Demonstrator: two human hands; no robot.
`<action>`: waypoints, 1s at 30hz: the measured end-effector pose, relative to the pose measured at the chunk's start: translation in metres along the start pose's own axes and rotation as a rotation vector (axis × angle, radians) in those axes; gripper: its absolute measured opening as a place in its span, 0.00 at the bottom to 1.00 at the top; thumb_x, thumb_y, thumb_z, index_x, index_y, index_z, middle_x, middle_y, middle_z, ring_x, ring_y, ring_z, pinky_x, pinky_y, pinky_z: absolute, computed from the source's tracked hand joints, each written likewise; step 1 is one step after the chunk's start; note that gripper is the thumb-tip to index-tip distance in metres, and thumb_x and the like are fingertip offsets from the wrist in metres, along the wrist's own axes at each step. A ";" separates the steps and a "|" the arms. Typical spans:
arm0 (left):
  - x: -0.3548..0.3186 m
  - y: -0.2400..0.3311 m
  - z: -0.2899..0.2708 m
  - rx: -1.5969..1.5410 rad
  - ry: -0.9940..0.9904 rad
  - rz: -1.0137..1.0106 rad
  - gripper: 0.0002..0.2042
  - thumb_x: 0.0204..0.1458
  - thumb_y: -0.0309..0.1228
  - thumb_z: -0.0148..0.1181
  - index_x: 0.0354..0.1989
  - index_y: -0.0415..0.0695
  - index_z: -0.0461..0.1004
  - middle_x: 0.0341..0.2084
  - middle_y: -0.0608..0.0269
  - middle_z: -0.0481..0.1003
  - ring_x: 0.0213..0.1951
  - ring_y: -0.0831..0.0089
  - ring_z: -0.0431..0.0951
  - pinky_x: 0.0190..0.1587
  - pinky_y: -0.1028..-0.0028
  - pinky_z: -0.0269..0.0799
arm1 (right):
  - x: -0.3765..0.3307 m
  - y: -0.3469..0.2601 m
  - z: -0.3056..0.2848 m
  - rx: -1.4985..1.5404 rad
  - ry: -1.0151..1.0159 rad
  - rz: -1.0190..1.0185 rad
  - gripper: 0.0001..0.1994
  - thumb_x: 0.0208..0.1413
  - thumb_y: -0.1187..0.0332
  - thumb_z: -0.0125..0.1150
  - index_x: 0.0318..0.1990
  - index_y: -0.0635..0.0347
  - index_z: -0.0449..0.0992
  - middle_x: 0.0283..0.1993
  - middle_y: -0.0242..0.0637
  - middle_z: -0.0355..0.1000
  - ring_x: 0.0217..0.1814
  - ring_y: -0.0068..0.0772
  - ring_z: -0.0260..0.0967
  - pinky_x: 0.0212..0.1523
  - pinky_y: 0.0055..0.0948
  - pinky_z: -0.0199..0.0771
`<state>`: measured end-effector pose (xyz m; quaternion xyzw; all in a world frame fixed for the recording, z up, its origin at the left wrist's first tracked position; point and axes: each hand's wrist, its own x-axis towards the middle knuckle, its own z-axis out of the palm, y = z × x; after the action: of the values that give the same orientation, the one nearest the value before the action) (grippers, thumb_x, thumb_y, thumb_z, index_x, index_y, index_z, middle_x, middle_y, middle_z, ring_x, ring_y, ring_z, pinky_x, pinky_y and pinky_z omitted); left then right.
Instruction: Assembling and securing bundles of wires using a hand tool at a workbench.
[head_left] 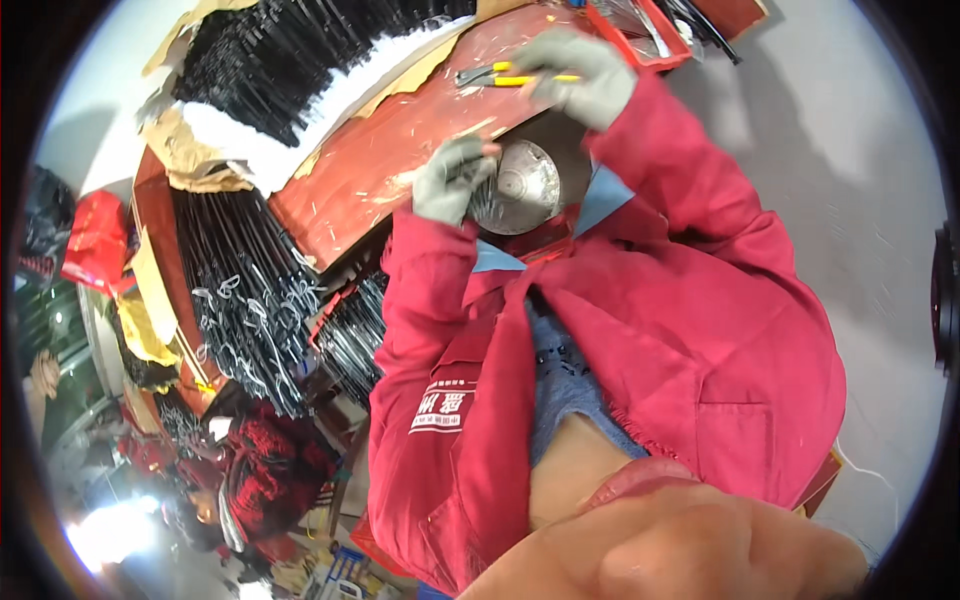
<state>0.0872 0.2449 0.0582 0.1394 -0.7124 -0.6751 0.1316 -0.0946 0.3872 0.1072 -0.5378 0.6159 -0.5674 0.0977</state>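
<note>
Both hands wear grey gloves: the left hand (452,180) pinches a bundle of thin dark metal wires (482,198) against a round shiny metal disc (527,185), while the right hand (583,72) closes around yellow-handled pliers (500,76) farther off. They work on a scratched red counter (400,150). Left of it lie stacks of black wire pieces (250,300) and torn brown cardboard (185,150). A red plastic tray (640,30) sits at the far edge. The floor (830,130) to the right is pale grey.
</note>
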 end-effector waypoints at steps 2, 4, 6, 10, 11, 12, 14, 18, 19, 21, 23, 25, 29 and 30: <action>-0.007 -0.008 0.001 -0.752 -0.043 -0.441 0.14 0.40 0.15 0.56 0.38 0.38 0.73 0.44 0.59 0.70 0.43 0.73 0.70 0.44 0.80 0.66 | -0.018 0.040 -0.059 -0.556 0.217 0.240 0.10 0.43 0.76 0.56 0.36 0.59 0.73 0.38 0.34 0.68 0.35 0.29 0.65 0.35 0.20 0.65; -0.018 -0.036 0.003 -0.417 -0.059 -0.205 0.14 0.40 0.18 0.56 0.39 0.40 0.73 0.43 0.60 0.70 0.44 0.70 0.70 0.45 0.79 0.66 | -0.018 0.061 -0.080 -0.598 0.231 0.243 0.10 0.43 0.76 0.56 0.35 0.59 0.73 0.37 0.35 0.68 0.35 0.30 0.65 0.35 0.21 0.65; -0.035 -0.068 0.005 0.266 -0.050 0.254 0.16 0.40 0.22 0.57 0.40 0.44 0.72 0.42 0.61 0.71 0.47 0.66 0.69 0.46 0.76 0.66 | -0.012 0.078 -0.078 -0.649 0.236 0.240 0.09 0.42 0.75 0.56 0.35 0.58 0.73 0.36 0.35 0.68 0.34 0.31 0.65 0.35 0.23 0.65; -0.040 -0.075 0.011 0.691 -0.026 0.452 0.18 0.40 0.26 0.57 0.44 0.50 0.71 0.46 0.63 0.69 0.51 0.62 0.65 0.49 0.74 0.65 | -0.002 0.110 -0.072 -0.730 0.225 0.235 0.09 0.42 0.72 0.55 0.34 0.58 0.73 0.34 0.36 0.68 0.33 0.33 0.65 0.33 0.26 0.65; -0.039 -0.072 0.012 0.734 -0.015 0.437 0.18 0.41 0.27 0.57 0.45 0.52 0.70 0.48 0.63 0.67 0.53 0.62 0.63 0.50 0.73 0.64 | -0.009 0.112 -0.076 -0.741 0.213 0.233 0.08 0.41 0.72 0.55 0.33 0.58 0.73 0.33 0.36 0.68 0.33 0.34 0.65 0.33 0.27 0.65; -0.043 -0.064 0.011 0.783 -0.002 0.413 0.19 0.41 0.28 0.56 0.46 0.54 0.70 0.50 0.63 0.66 0.55 0.61 0.61 0.51 0.73 0.63 | -0.016 0.114 -0.080 -0.741 0.197 0.231 0.08 0.41 0.71 0.54 0.33 0.58 0.73 0.33 0.37 0.68 0.32 0.35 0.65 0.33 0.27 0.65; -0.049 -0.049 0.020 0.993 -0.021 0.228 0.19 0.44 0.32 0.54 0.47 0.60 0.69 0.55 0.63 0.59 0.58 0.61 0.57 0.54 0.73 0.59 | -0.033 0.124 -0.102 -0.739 0.163 0.226 0.08 0.41 0.70 0.54 0.32 0.57 0.73 0.32 0.37 0.68 0.32 0.36 0.65 0.32 0.29 0.65; -0.054 -0.058 0.025 1.098 0.069 0.172 0.19 0.43 0.34 0.53 0.47 0.64 0.68 0.57 0.62 0.56 0.61 0.60 0.51 0.58 0.70 0.52 | -0.033 0.104 -0.076 -0.748 0.111 0.176 0.08 0.40 0.68 0.53 0.31 0.57 0.72 0.30 0.38 0.68 0.30 0.38 0.64 0.31 0.32 0.65; -0.051 -0.066 0.028 1.021 0.052 0.184 0.19 0.43 0.34 0.53 0.47 0.64 0.68 0.57 0.62 0.56 0.61 0.59 0.50 0.59 0.68 0.50 | -0.034 0.086 -0.074 -0.787 0.107 0.166 0.08 0.40 0.67 0.53 0.31 0.57 0.72 0.29 0.38 0.68 0.30 0.39 0.64 0.31 0.33 0.65; -0.053 -0.081 0.030 0.902 0.018 0.187 0.20 0.42 0.34 0.53 0.47 0.64 0.68 0.57 0.61 0.56 0.61 0.58 0.49 0.61 0.66 0.47 | -0.034 0.081 -0.049 -0.703 0.020 0.062 0.09 0.42 0.71 0.54 0.34 0.57 0.72 0.33 0.36 0.68 0.32 0.35 0.65 0.32 0.28 0.65; -0.060 -0.085 0.024 0.862 0.003 0.168 0.20 0.42 0.34 0.53 0.47 0.64 0.68 0.57 0.61 0.56 0.61 0.57 0.48 0.61 0.64 0.45 | -0.030 0.067 0.012 -0.496 -0.230 -0.016 0.12 0.43 0.77 0.55 0.39 0.57 0.73 0.37 0.34 0.67 0.33 0.31 0.65 0.33 0.24 0.65; -0.059 -0.078 0.022 0.949 -0.017 0.264 0.20 0.42 0.34 0.53 0.47 0.64 0.68 0.57 0.61 0.55 0.61 0.57 0.49 0.61 0.62 0.45 | -0.025 0.064 0.031 -0.420 -0.392 0.010 0.13 0.43 0.77 0.55 0.39 0.56 0.72 0.36 0.34 0.67 0.33 0.32 0.65 0.32 0.25 0.65; -0.056 -0.070 0.020 1.026 -0.038 0.374 0.20 0.41 0.33 0.54 0.46 0.64 0.69 0.58 0.61 0.55 0.61 0.58 0.50 0.61 0.61 0.46 | -0.021 0.074 0.048 -0.475 -0.467 -0.003 0.11 0.44 0.76 0.54 0.38 0.55 0.73 0.34 0.33 0.66 0.32 0.34 0.65 0.32 0.27 0.64; -0.056 -0.071 0.020 1.024 -0.033 0.379 0.19 0.41 0.33 0.54 0.46 0.64 0.69 0.58 0.60 0.55 0.61 0.58 0.51 0.61 0.61 0.46 | -0.020 0.080 0.053 -0.482 -0.488 -0.010 0.11 0.44 0.75 0.54 0.38 0.55 0.73 0.34 0.33 0.66 0.32 0.34 0.65 0.32 0.27 0.64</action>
<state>0.1333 0.2813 -0.0135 0.0441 -0.9647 -0.2083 0.1549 -0.0922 0.3535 0.0156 -0.6683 0.6882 -0.2604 0.1098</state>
